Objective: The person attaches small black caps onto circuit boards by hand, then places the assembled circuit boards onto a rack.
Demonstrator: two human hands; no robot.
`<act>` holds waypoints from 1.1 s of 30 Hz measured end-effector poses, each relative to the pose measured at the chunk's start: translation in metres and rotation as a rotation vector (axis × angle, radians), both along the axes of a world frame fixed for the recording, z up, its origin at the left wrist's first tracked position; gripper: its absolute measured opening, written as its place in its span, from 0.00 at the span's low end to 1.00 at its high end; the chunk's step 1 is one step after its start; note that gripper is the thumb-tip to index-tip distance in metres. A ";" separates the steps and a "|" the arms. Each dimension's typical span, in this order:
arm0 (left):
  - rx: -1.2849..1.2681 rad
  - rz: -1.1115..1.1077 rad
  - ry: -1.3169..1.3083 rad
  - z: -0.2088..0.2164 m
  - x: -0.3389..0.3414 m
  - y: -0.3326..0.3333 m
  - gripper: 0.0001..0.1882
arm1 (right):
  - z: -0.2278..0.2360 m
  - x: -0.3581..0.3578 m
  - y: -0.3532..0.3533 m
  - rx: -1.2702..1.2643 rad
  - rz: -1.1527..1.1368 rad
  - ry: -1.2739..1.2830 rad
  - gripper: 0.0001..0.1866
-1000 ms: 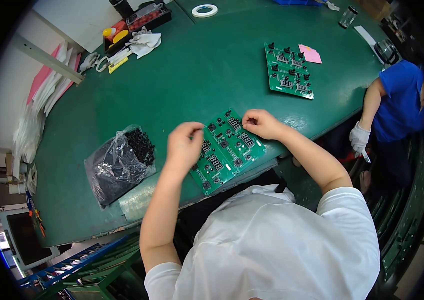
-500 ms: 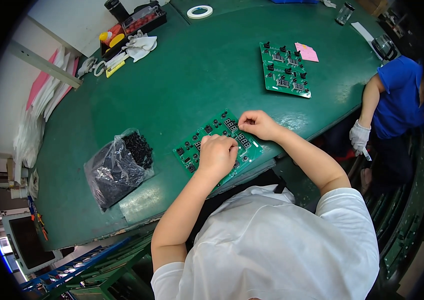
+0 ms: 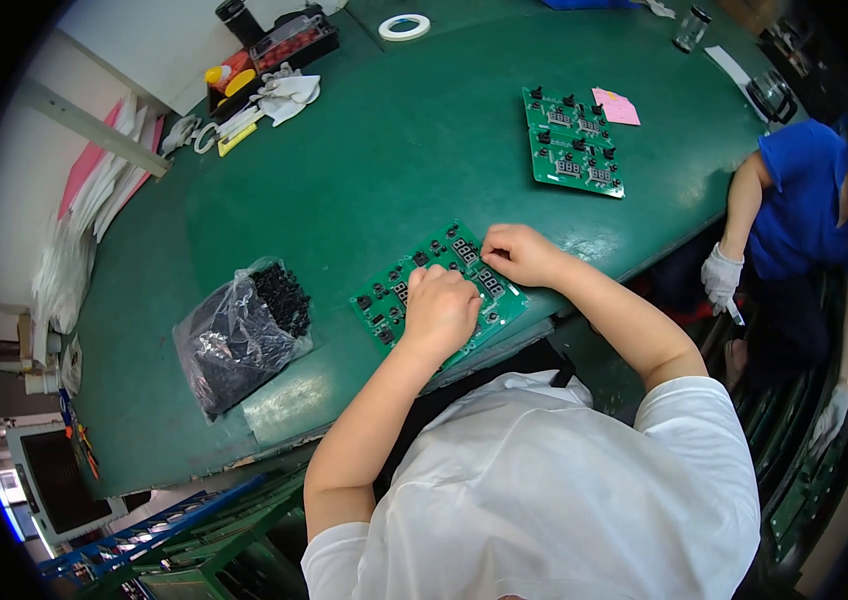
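A green circuit board [image 3: 372,312] with digit displays and small black parts lies on the table in front of me. My left hand [image 3: 441,312] rests over its middle, fingers curled down onto it and hiding part of the surface. At the far right edge of the board, my right hand [image 3: 522,257] is closed, thumb and fingertips pressed together beside a digit display. Whatever is between the fingers of either hand is too small or hidden to make out. To the left of the board sits a clear plastic bag [image 3: 229,345] with many small black parts [image 3: 284,300] at its mouth.
Populated circuit boards [image 3: 572,150] lie farther off beside a pink note [image 3: 616,106]. Tape [image 3: 404,27], gloves [image 3: 289,95] and a black tray [image 3: 294,45] stand at the back. On the right a co-worker in a blue shirt [image 3: 806,195] bends over, wearing white gloves [image 3: 721,277].
My right fingers have curled in slightly at the board's edge; my left hand stays nearly in place. The co-worker's second gloved hand has come into view, low on the right.
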State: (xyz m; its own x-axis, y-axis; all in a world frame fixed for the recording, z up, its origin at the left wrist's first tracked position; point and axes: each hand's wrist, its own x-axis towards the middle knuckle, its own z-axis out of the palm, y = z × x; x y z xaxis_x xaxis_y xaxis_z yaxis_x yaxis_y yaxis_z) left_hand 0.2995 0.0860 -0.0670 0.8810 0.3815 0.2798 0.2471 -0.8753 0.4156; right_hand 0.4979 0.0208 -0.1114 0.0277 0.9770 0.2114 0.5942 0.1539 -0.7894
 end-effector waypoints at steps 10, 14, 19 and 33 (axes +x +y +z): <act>0.103 -0.109 0.001 -0.008 -0.004 0.006 0.04 | 0.055 -0.025 0.054 0.003 0.001 -0.144 0.05; 0.113 -0.217 0.050 -0.006 -0.007 0.012 0.06 | 0.060 -0.079 0.113 0.070 0.104 -0.192 0.08; 0.052 -0.182 -0.278 -0.002 -0.026 0.002 0.15 | 0.033 -0.171 0.179 -0.119 0.423 -0.450 0.12; 0.014 -0.113 -0.107 -0.011 -0.030 0.001 0.19 | 0.043 -0.177 0.198 -0.216 0.426 -0.609 0.14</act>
State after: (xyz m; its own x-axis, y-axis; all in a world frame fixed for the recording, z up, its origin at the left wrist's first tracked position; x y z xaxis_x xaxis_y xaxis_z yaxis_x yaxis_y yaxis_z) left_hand 0.2695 0.0873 -0.0780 0.8830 0.2770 0.3788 0.1016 -0.9009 0.4219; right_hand 0.3210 0.2188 -0.0687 -0.4202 0.8985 -0.1273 0.8571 0.3469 -0.3810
